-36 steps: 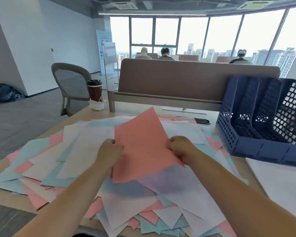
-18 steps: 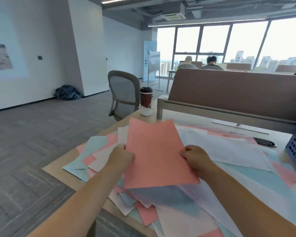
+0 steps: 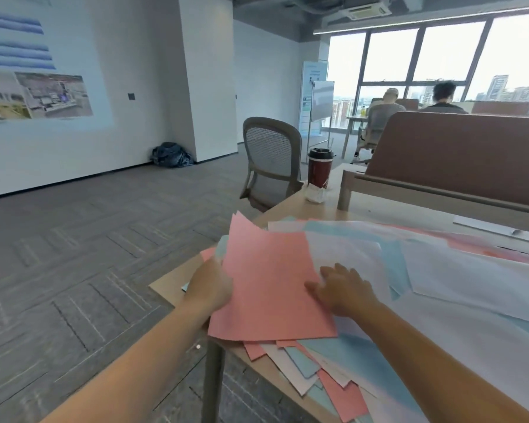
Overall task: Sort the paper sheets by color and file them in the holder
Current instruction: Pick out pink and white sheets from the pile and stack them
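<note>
A pink paper sheet [image 3: 266, 285] is held above the left corner of a wooden desk [image 3: 171, 285]. My left hand [image 3: 209, 285] grips its left edge, fingers curled under it. My right hand [image 3: 344, 288] is at the sheet's right edge with fingers spread and relaxed, resting on the paper pile. That pile of pink, blue and white sheets [image 3: 440, 270] covers the desk in loose overlapping layers. The file holder is out of view.
A red cup with a black lid [image 3: 319, 169] stands at the desk's far left edge, beside a brown divider panel [image 3: 458, 157]. A grey mesh chair [image 3: 271, 160] sits beyond it. Two people sit at a far desk by the windows. Open floor lies to the left.
The view has swung left, so the blue holder has left the frame. My right hand has let go of the pink sheet and opened. My left hand still holds it.
</note>
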